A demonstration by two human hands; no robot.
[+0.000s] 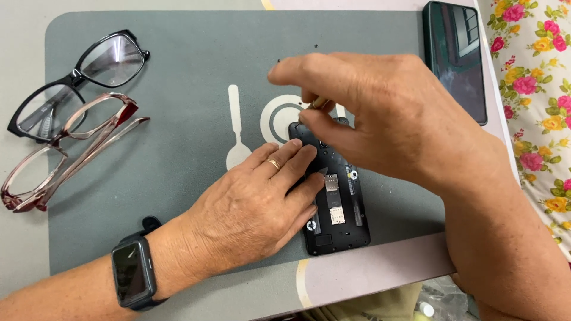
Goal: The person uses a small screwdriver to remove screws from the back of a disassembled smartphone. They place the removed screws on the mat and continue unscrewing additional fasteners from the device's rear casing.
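Head view: two hands at work on an opened phone (336, 199) lying on a grey mat (190, 65).
Left hand (256, 208) lies flat, fingers together, pressing the phone's left edge; right hand (380, 113) pinches a thin tool (317, 103) at its top end; two pairs of glasses (71, 119) lie at the mat's left; another phone (457, 56) rests top right.

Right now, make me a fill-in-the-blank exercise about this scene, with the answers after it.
1. The left hand presses on the opened black phone, which lies on a grey ____.
2. The left wrist wears a dark ____.
3. Left of the hands lie ____ pairs of glasses, the black-framed pair and the pink-framed pair.
4. The right hand pinches a thin tool between its ____.

Answers: mat, smartwatch, two, fingers
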